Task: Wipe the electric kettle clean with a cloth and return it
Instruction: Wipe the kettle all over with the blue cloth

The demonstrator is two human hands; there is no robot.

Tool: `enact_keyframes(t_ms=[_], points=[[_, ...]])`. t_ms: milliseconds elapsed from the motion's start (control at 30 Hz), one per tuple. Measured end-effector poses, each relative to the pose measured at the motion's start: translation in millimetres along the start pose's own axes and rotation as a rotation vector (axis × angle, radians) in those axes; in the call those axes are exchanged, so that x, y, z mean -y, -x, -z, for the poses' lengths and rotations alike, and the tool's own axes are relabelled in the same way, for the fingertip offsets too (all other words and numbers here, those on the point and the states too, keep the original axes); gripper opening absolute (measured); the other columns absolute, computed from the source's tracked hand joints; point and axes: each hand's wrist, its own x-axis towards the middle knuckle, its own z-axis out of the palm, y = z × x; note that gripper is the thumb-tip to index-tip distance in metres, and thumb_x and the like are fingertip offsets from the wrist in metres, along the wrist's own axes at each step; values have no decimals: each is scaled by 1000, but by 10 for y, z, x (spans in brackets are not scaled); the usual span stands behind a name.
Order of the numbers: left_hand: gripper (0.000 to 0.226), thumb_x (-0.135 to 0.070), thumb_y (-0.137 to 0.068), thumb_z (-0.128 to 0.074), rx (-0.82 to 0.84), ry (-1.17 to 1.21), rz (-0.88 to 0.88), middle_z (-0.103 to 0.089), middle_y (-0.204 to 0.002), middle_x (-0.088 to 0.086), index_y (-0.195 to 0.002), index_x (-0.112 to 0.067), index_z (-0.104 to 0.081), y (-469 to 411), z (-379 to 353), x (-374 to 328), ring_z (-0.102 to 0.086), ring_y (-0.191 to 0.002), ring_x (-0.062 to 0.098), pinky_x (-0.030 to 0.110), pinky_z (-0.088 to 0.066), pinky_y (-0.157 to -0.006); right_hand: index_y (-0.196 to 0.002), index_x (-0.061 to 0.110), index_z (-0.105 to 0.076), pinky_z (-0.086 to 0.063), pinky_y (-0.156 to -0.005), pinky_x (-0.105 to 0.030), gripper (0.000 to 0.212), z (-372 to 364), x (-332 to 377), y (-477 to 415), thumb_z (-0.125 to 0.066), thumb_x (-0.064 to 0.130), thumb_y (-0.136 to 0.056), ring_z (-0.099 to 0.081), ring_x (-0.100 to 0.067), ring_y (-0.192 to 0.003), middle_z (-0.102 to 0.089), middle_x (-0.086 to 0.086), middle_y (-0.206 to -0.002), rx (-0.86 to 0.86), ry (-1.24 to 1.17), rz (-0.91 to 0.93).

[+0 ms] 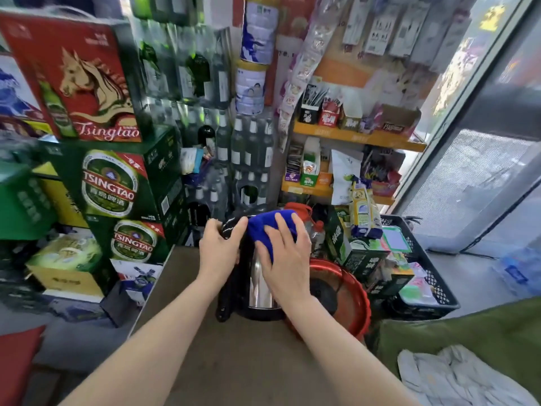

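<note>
We judge ourselves mid-wipe: our left hand (219, 247) grips the electric kettle (260, 288) by its handle, our right hand (282, 256) presses the blue cloth (268, 222) flat-fingered on the lid; returning it remains.

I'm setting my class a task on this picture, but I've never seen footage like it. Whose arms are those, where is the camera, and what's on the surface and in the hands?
There is no machine here. The two bare arms belong to a person, and the single picture comes from a wide-angle camera worn on their head. It looks forward and down, which is why the edges bend.

On the brown surface stands an upright electric kettle, steel with a black handle. The left hand grips the black handle near the top, probably to steady it. The right hand presses a blue cloth onto the kettle's top with spread fingers.

Just right of the kettle sits a red basin, with a black crate beyond it. Beer cartons are stacked on the left.
</note>
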Motion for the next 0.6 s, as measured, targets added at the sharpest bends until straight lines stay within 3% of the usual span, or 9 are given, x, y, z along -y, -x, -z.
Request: enact_keyframes(t_ms=[67, 200, 300, 433, 600], points=[[49, -48, -82, -68, 18, 87, -30, -58, -68, 7, -92, -3, -51, -105, -14, -348, -50, -42, 5, 22, -42, -44, -125, 16, -62, -27, -123, -54, 31, 241, -11, -427, -56, 31, -99, -29, -36, -152, -53, -7, -152, -4, -57, 25], [55, -62, -71, -68, -5, 194, -97, -61, -70, 8, -88, -14, -49, -363, -7, -1043, -54, -49, 18, 32, -44, -48, -152, 26, -44, -31, -123, -49, 50, 680, 113, -1171, -49, 34, -104, -25, -29, -155, -39, -3, -163, -44, -117, 17], [56, -61, -71, -70, -62, 279, -138, -61, -68, 10, -88, -11, -50, -539, 93, -1505, -52, -44, 19, 29, -43, -43, -151, 27, -48, -29, -124, -47, 51, 802, 254, -1238, -43, 42, -103, -25, -29, -156, -37, -4, -165, -127, -22, 124], [52, -53, -75, -73, -80, 411, -151, -58, -73, 9, -92, -10, -47, -681, 220, -1812, -49, -45, 17, 27, -41, -42, -147, 25, -54, -25, -126, -48, 48, 821, 320, -1167, -49, 40, -102, -29, -30, -154, -42, -7, -162, -182, 90, 336], [51, -52, -76, -73, 28, 441, -204, -49, -63, 3, -89, -13, -43, -667, 271, -1943, -44, -44, 16, 29, -39, -44, -149, 29, -52, -31, -123, -46, 47, 1212, 537, -1922, -45, 41, -105, -33, -25, -152, -42, -3, -161, -229, -176, 26]])
